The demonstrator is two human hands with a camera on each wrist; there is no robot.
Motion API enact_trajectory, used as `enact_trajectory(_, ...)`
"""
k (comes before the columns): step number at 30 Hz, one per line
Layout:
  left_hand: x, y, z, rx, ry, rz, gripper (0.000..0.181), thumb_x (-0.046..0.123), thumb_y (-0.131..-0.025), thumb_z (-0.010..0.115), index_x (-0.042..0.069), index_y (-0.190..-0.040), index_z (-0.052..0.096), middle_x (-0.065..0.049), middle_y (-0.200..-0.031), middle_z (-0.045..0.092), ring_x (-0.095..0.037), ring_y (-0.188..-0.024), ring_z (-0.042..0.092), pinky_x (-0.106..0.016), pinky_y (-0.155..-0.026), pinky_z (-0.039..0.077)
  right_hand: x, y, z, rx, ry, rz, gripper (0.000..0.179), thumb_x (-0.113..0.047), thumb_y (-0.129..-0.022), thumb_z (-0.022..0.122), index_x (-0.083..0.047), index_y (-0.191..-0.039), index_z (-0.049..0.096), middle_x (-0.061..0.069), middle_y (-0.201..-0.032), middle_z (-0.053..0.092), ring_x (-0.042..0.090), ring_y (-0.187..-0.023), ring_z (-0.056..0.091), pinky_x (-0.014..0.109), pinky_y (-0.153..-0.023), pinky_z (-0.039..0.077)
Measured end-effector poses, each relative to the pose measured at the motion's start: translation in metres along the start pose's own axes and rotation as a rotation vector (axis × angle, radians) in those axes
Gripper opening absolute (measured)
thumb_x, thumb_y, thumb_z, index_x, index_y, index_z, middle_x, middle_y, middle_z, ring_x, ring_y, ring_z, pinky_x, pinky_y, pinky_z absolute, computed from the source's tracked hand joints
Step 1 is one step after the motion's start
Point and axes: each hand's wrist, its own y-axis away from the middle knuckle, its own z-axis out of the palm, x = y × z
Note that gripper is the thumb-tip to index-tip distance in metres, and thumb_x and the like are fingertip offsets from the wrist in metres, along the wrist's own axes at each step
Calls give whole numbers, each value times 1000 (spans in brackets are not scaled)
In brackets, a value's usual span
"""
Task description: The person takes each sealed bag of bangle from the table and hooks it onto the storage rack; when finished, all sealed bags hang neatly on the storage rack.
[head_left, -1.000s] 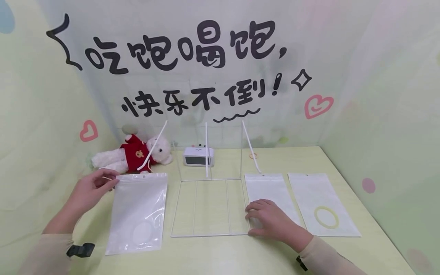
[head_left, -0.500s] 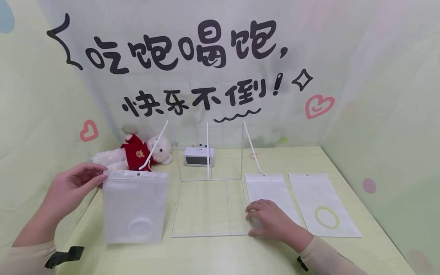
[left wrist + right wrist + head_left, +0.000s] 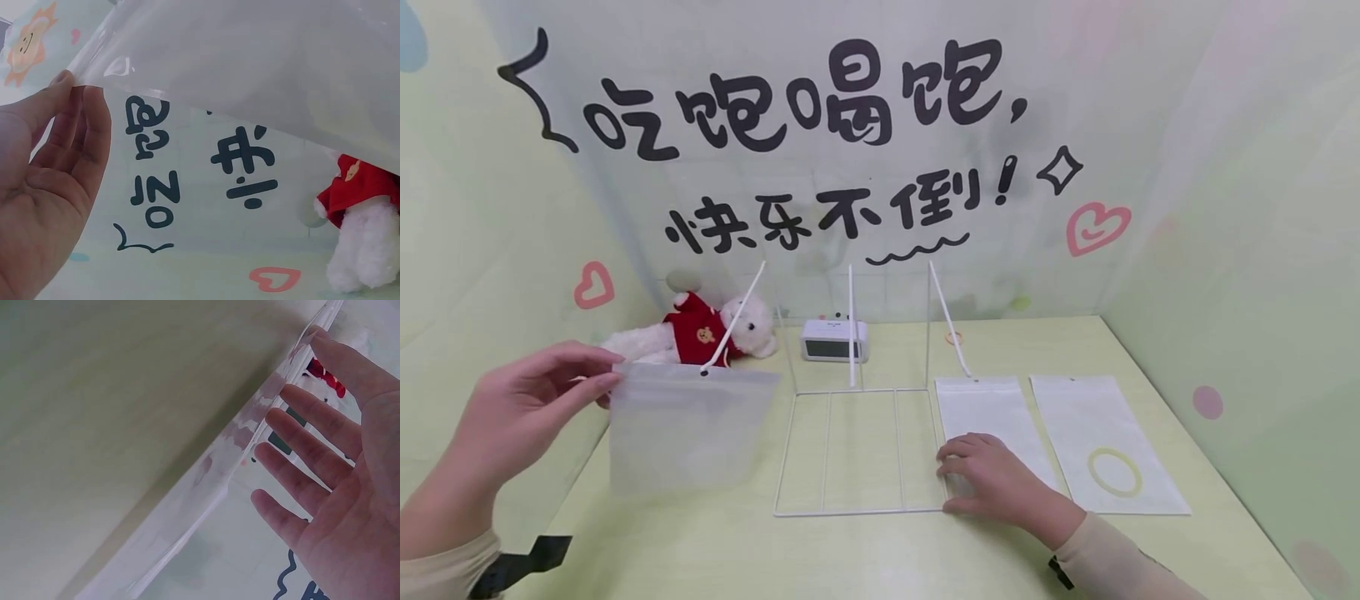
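Observation:
A white translucent zip bag (image 3: pixel 688 433) hangs tilted in the air at left, its upper left corner pinched between the thumb and fingers of my left hand (image 3: pixel 531 412). The bag's punched hole sits at the tip of the left prong of a white wire rack (image 3: pixel 861 514); whether the prong passes through cannot be told. In the left wrist view the same bag (image 3: pixel 250 69) spreads away from my left hand (image 3: pixel 53 175). My right hand (image 3: pixel 996 483) rests at the rack base's right side, over a second white bag (image 3: pixel 981 404). Its fingers look extended in the right wrist view (image 3: pixel 350 462).
A third bag (image 3: pixel 1108 417) with a yellow ring (image 3: pixel 1115 472) lies at far right. Behind the rack are a white clock (image 3: pixel 833 340), a plush bear in red (image 3: pixel 696 329) and a small orange band (image 3: pixel 953 338). Printed curtains enclose the table.
My left hand has lifted the left bag off the table and moved left, raising its lower edge and bringing its hole to the left prong's tip. My right hand has stayed put.

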Motion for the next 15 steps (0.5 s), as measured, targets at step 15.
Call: enact_trajectory(15,29,-6,-9,-17,488,280,26,-27,-78,71,-25,-103,65,-17,-101,74,-15,-78,72,-17,-74,61,0,-1,2,-3,13,2,39,-47,-75,88,-21,-103,77,-4,-120,72,22,-117,65,48,-99,53)
